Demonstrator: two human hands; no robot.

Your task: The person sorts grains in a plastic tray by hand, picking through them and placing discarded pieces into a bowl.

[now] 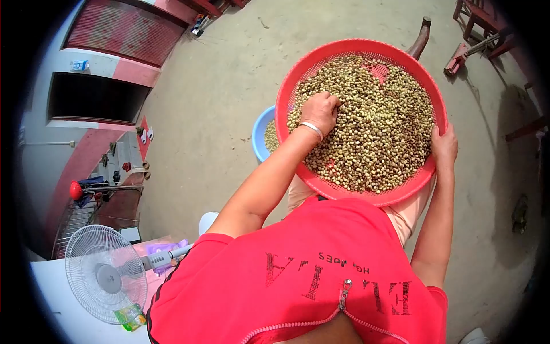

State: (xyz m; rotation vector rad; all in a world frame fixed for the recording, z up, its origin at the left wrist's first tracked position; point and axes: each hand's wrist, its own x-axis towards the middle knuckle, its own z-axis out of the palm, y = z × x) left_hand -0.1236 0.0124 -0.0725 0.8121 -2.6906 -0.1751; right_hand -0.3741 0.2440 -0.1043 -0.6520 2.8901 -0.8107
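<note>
A round red plastic sieve (442, 109) with a perforated bottom rests over my lap, tilted a little toward me. Small rounded beans (366, 132), mixed pale green and dark brown, cover most of its mesh. My left hand (321, 112), a white bangle at its wrist, lies on the beans at the left with fingers curled together; what is between the fingertips is hidden. At the right rim, my right hand (445, 146) grips the sieve, thumb on top. Partly beneath the sieve's left side is a blue basin (259, 137) with pale greenish beans in it.
A standing fan (106, 275) is at my lower left. Beyond the sieve a wooden leg-like piece (422, 39) sticks out. A long-handled tool with a reddish head (456, 59) lies at upper right near wooden furniture (481, 17). Shoes (146, 135) and a rack line the left wall.
</note>
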